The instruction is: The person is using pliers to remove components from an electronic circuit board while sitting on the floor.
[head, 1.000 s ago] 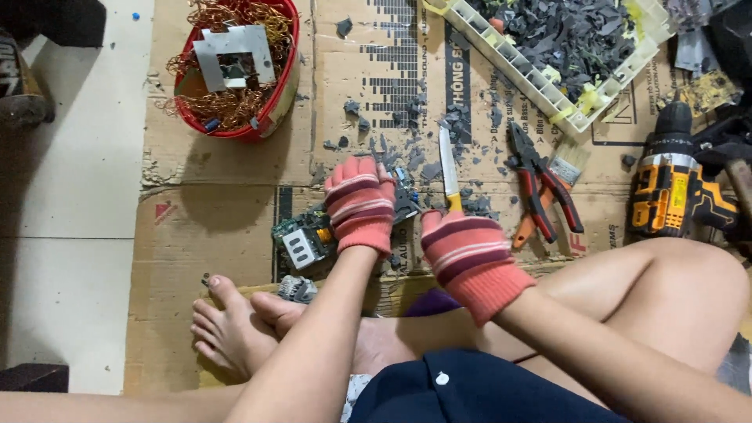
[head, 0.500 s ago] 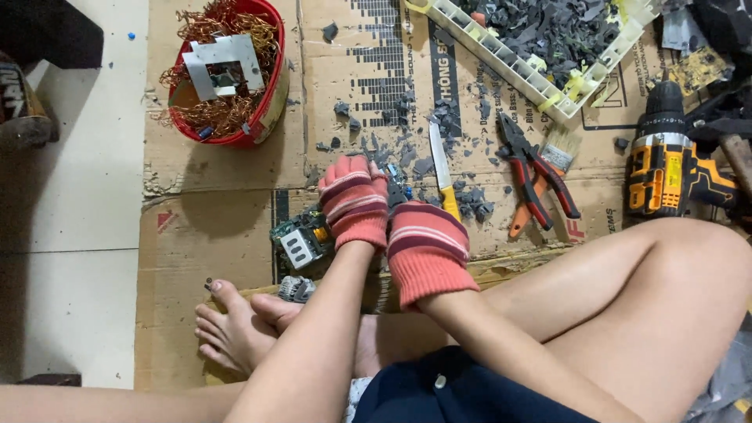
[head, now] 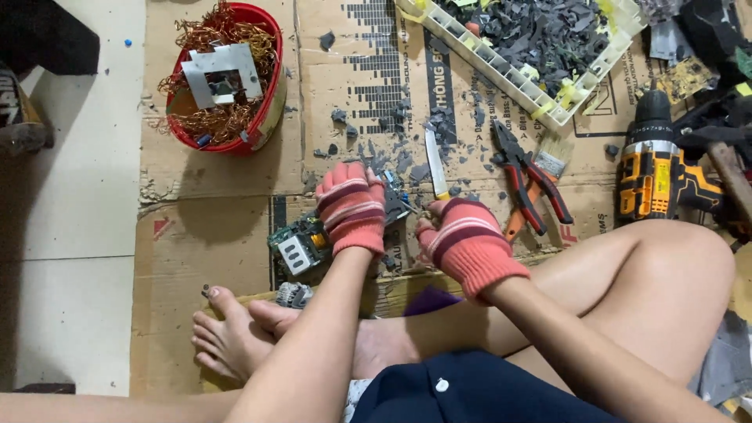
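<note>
Circuit board (head: 301,244), mid-frame, sits partly stripped under the flat-pressing left hand (head: 352,207); the right hand (head: 468,244) clenches a knife (head: 434,163).

The left hand (head: 352,207), in a pink striped glove, presses down on a green circuit board (head: 301,244) lying on flattened cardboard (head: 211,258). Just right of the board, the gloved right hand (head: 468,244) grips a knife (head: 435,163). Farther right lie red-handled pliers (head: 526,182) and a yellow drill (head: 656,174). A red basket (head: 270,102) of copper wire sits beyond the board, to its left.
</note>
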